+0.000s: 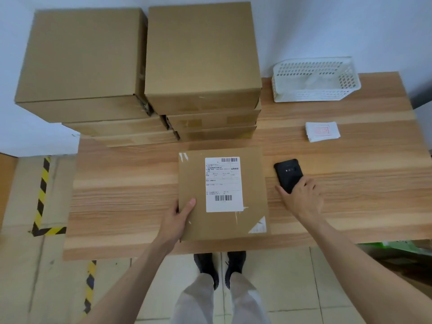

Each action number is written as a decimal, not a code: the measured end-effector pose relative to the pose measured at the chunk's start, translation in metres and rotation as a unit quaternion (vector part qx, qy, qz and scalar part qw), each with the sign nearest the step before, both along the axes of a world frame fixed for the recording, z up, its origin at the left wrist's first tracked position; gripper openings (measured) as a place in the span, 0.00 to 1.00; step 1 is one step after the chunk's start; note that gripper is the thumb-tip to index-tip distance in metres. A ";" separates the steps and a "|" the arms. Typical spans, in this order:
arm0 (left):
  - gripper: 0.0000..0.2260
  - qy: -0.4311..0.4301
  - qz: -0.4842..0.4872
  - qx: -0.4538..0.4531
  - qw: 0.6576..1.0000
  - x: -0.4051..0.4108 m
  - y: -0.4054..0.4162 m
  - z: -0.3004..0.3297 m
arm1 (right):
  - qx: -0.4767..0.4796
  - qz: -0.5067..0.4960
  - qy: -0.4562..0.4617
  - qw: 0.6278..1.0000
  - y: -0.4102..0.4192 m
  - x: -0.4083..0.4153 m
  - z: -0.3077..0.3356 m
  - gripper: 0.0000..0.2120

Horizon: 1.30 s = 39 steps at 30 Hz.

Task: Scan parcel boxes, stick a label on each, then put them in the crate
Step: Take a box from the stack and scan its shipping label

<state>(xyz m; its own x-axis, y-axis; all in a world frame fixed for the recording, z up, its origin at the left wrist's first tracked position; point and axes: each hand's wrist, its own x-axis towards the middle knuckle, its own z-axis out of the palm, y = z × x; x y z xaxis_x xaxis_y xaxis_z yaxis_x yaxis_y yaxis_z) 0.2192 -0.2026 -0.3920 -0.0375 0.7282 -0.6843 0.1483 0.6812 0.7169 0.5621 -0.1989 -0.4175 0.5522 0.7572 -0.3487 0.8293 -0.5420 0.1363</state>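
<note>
A flat brown parcel box point(198, 183) lies on the wooden table point(128, 195) in front of me, with a white shipping label point(223, 183) with barcodes on its top. My left hand point(181, 216) grips the box's left edge, thumb on top. A black handheld scanner point(288, 174) lies on the table right of the box. My right hand point(301, 195) holds its near end, fingers curled round it. A stack of small white labels point(322, 131) with red print sits further back on the right. A white perforated crate point(315, 78) stands at the back right.
Two stacks of brown cardboard boxes point(201, 59) point(79, 57) fill the table's back left against the wall. Yellow-black floor tape point(42, 195) marks the floor at left. My feet point(219, 267) show below the table's front edge.
</note>
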 end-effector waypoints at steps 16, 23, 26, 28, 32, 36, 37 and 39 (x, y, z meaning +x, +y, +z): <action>0.15 -0.018 0.019 -0.004 1.000 0.000 -0.001 -0.007 | -0.003 0.001 -0.010 1.000 0.011 0.002 -0.016 0.40; 0.18 -0.016 0.012 -0.005 1.000 -0.002 0.000 -0.007 | 0.115 -0.021 0.083 0.990 0.011 0.005 0.008 0.33; 0.18 -0.017 0.003 -0.003 1.000 -0.002 0.001 -0.002 | 0.130 -0.027 0.098 0.986 0.005 -0.001 0.036 0.32; 0.19 -0.017 -0.011 -0.003 1.000 -0.002 0.002 0.002 | 0.134 -0.027 0.105 0.985 -0.001 -0.009 0.061 0.30; 0.20 -0.015 -0.032 -0.006 0.999 -0.004 0.005 0.010 | 0.088 0.013 0.094 0.992 -0.013 -0.037 0.112 0.30; 0.21 -0.022 -0.041 -0.011 0.999 -0.005 0.007 0.015 | 0.009 0.079 0.065 0.995 -0.015 -0.074 0.153 0.27; 0.21 -0.021 -0.043 -0.016 0.999 -0.005 0.007 0.015 | -0.003 0.092 0.059 0.994 -0.013 -0.081 0.159 0.27; 0.22 -0.024 -0.048 -0.021 0.998 -0.006 0.008 0.015 | -0.013 0.107 0.053 0.993 -0.010 -0.094 0.168 0.28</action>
